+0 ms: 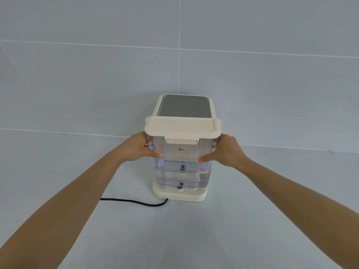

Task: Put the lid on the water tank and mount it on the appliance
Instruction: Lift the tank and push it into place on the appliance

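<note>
Clear plastic water tank [181, 162], cream rectangular lid [183, 127] fitted, stands on cream appliance [179, 195] base, 12 o'clock. Left hand [136, 147] at 9, right hand [226, 150] at 3, both clasping tank walls.

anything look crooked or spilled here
Nothing stands out: the lid sits flat on the tank, which stands upright on the appliance base, both hands at its sides. No spill visible.

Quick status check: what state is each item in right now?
lid: on the water tank, front tab down.
water tank: upright, partly filled, low over the base, full seating unclear.
appliance: upright, cord attached.
cord: lying loose on the floor.
left hand: gripping the tank's left side.
right hand: gripping the tank's right side.
</note>
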`<state>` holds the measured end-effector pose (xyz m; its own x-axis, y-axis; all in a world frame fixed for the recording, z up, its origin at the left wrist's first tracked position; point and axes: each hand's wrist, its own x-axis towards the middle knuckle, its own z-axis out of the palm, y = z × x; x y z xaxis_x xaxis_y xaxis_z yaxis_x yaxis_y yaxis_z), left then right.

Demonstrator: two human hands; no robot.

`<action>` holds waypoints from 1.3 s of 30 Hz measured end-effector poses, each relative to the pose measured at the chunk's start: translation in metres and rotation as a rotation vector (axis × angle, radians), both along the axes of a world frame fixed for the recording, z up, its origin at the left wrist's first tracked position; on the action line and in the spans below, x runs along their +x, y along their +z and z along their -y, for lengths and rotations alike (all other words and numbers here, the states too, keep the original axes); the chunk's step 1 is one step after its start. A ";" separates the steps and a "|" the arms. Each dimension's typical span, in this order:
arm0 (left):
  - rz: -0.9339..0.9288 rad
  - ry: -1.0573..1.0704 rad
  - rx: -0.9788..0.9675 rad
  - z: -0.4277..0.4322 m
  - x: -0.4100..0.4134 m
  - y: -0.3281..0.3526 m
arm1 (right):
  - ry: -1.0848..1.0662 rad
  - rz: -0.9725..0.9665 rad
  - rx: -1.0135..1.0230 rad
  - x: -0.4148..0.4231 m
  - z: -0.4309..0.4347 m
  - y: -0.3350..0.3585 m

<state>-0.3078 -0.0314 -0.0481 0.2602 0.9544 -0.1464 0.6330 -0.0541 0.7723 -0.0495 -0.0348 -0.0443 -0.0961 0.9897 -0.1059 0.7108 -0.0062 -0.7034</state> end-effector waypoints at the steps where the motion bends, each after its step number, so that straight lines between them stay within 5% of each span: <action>1: -0.002 0.006 -0.005 0.000 0.000 -0.002 | 0.000 0.000 -0.003 0.000 0.001 -0.002; 24: 0.046 -0.024 -0.012 -0.006 -0.004 -0.002 | 0.009 -0.028 0.009 -0.001 -0.003 -0.007; 39: -0.095 0.039 -0.016 -0.003 -0.005 -0.021 | -0.021 -0.025 0.002 -0.002 0.001 -0.024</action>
<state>-0.3127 -0.0280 -0.0693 0.2071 0.9608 -0.1843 0.7048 -0.0159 0.7093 -0.0517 -0.0356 -0.0688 -0.0779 0.9918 -0.1013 0.6926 -0.0193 -0.7211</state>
